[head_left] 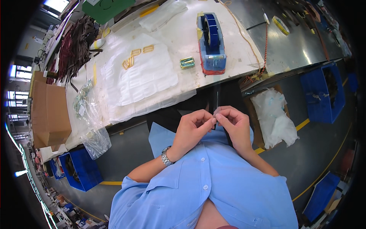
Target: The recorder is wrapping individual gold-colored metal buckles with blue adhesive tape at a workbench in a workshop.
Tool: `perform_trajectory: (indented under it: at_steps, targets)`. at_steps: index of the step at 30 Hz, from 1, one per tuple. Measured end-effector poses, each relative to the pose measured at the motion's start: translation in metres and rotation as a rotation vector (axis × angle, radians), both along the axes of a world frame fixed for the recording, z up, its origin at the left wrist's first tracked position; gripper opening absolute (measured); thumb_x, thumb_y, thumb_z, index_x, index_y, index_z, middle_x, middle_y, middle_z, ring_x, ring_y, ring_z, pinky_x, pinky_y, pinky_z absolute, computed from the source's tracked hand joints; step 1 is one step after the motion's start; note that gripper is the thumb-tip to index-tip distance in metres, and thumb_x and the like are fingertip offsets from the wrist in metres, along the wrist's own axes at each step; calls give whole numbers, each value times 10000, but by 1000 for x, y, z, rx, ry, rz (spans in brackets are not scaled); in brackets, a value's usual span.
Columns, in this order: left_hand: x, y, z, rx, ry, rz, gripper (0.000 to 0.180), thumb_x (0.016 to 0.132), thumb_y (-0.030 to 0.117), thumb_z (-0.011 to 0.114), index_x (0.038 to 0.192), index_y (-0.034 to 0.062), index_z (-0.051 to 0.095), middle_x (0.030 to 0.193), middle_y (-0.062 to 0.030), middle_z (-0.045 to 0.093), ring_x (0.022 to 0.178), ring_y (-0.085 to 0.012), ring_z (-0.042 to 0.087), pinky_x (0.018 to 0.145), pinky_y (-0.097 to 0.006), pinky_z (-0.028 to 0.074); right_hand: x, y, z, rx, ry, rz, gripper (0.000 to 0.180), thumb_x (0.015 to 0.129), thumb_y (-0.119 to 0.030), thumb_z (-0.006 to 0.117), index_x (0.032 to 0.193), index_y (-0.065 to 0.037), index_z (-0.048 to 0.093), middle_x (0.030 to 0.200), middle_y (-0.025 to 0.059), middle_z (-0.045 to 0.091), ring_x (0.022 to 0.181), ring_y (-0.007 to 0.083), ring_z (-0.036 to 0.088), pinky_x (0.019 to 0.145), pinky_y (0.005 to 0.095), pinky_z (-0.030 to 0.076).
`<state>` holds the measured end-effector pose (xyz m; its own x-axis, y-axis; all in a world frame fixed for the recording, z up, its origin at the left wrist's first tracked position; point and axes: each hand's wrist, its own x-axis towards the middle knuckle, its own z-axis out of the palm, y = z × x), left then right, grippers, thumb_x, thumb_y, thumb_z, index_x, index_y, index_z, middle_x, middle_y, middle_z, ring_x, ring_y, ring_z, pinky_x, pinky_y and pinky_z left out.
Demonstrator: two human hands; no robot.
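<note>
My left hand (193, 129) and my right hand (235, 124) meet in front of my shirt, just off the table's near edge. Both have thumb and fingers pinched together at the same spot. A narrow, see-through strip (217, 100) rises from between the fingertips; what else they grip is mostly hidden. Beyond them, a blue and red tape dispenser (213, 63) with a blue roll stands on the table. Left of it lies a gold-edged buckle with a greenish film (187, 63). Several gold buckles (148, 48) rest on white wrapping sheets (141, 82).
A clear plastic bag (97, 143) hangs over the table's left front edge, beside a cardboard box (49, 110). Dark straps (78, 38) are heaped at far left. At right are a carton of white plastic (272, 114), a blue bin (324, 93) and a cord (265, 45).
</note>
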<state>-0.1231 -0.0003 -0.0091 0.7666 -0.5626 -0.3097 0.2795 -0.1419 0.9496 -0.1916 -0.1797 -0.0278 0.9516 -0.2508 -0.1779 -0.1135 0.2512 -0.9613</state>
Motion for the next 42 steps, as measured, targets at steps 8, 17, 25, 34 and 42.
perform_trajectory:
  at_steps: [8,17,25,34,42]
  targets:
    - [-1,-1,1,48,-128,37,150,1023,129,765,969,-11,760,804,2,743,695,-21,633,619,-216,482,-1,1,5,-10,7,-11,107,1042,-36,704,1026,49,768,1179,89,740,891,83,685,777,235,574]
    - [-3,-2,-7,-37,-112,79,152,1026,121,763,960,-15,757,801,0,743,696,-21,634,620,-214,483,5,-2,14,198,65,86,94,1023,-61,740,1057,26,751,1117,81,745,916,119,702,843,287,582]
    - [-3,4,-5,0,-103,64,139,1030,116,755,974,-11,761,828,-3,751,721,-23,642,635,-221,496,2,2,-1,255,121,43,146,1020,-118,787,1078,15,770,1037,67,769,881,89,688,804,258,561]
    - [105,77,58,442,-1071,147,56,974,71,771,999,21,763,884,-124,740,684,-263,686,654,-350,556,0,-7,5,165,90,68,100,1029,-98,765,1026,-6,727,1117,157,804,950,140,731,859,280,568]
    - [247,180,37,1028,-1439,-215,223,952,56,715,1175,46,709,1212,-110,759,1113,-345,702,920,-463,592,7,-14,-10,184,117,93,104,1044,-105,743,1033,-6,713,1066,161,822,906,151,766,819,288,598]
